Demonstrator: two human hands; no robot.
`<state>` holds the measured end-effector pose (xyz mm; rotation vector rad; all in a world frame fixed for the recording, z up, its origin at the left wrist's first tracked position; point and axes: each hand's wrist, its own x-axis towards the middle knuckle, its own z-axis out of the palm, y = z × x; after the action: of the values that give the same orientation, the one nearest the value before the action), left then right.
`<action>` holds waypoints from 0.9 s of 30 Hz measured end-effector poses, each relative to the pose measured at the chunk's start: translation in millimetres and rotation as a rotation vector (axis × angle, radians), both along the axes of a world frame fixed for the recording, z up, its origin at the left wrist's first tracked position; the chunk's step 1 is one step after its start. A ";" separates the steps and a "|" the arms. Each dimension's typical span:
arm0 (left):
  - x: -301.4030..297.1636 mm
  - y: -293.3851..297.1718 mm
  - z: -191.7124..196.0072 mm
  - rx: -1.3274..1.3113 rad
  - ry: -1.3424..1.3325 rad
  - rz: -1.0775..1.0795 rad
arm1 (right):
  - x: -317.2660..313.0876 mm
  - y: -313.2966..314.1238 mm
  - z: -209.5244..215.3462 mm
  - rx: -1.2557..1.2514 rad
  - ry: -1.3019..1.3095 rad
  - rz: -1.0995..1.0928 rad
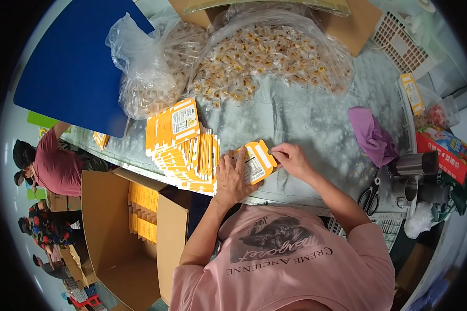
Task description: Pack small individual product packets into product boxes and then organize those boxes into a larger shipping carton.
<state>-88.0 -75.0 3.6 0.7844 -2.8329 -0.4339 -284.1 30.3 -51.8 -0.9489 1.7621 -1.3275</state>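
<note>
A small orange-and-white carton point(256, 167) lies on the grey-green tabletop point(306, 114) directly in front of the person, set at a slant, with its right end turned a little upward. Its visible face is mostly white and carries fine dark print too small to make out, bordered in bright orange; toward the right end runs a white strip framed by orange, and a rounded orange tab juts out at the upper corner. The left hand point(230, 179) lies over the carton's left part, its fingers extended and resting on the face, hiding that end. The right hand point(294, 161) is at the right end, thumb and forefinger drawn together by the edge; whether they grasp the carton or something small, I cannot tell. Just left of the left hand, a spread stack of similar cartons point(184, 150) overlaps in uneven rows, showing the same orange borders and white printed panels.
</note>
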 end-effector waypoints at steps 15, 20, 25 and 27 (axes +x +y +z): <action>-24.2 10.5 -5.5 -0.020 0.301 0.285 | 44.5 14.5 22.8 -0.252 -0.075 -0.259; -27.2 37.6 20.0 0.118 0.459 0.186 | 56.9 15.4 34.6 -0.407 0.010 -0.187; -9.0 35.0 13.4 0.478 0.585 0.140 | 43.1 34.3 38.1 -0.390 0.065 -0.085; -5.6 36.3 -0.7 0.541 0.597 0.190 | 50.9 35.4 38.3 -0.249 -0.016 -0.085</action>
<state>-93.6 -38.7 2.9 0.8202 -2.0799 -1.1991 -233.3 65.7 -13.5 -1.0022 1.6670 -1.6329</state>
